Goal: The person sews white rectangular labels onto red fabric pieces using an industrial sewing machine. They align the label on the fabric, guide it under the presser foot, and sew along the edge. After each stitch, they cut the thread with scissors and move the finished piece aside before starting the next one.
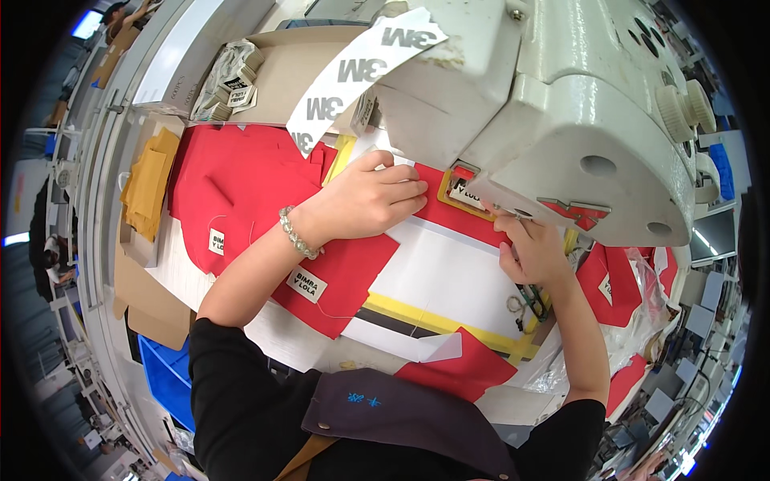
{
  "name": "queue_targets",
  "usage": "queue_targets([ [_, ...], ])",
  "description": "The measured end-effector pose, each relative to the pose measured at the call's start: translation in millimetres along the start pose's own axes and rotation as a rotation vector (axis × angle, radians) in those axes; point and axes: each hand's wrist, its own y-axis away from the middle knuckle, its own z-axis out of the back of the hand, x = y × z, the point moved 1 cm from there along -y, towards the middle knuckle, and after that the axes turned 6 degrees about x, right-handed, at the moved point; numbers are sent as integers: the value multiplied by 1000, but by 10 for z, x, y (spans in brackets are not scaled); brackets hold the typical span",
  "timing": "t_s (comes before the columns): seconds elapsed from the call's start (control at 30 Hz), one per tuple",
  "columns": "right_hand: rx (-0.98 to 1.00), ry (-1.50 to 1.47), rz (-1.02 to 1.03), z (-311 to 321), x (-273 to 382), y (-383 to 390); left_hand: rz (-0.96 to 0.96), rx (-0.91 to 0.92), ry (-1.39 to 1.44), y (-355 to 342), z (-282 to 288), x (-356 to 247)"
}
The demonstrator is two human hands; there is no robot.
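Observation:
My left hand, fingers curled, rests at the left part of a red fabric strip over a white work surface; what its fingertips hold is hidden. My right hand has thumb and forefinger apart, touching the strip's right part beside a small yellow frame around a white label under the cream sewing machine. To the left, more red pieces bear white labels. A white backing strip hangs from the machine.
Cardboard tray with label bundles behind; yellow packets left; blue bin lower left; scissors by my right wrist; red pieces and clear plastic right. Other people work at the far left.

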Motion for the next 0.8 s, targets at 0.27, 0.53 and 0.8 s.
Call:
queue_targets([
  [0.27,-58,20,65,45,60,-84,-44,-21,119,-254,-190,4],
  [0.53,20,45,64,80,71,-88,-1,93,225,-359,-202,61],
  [0.8,-25,27,140,123,93,-146,60,145,366,-451,-222,40],
])
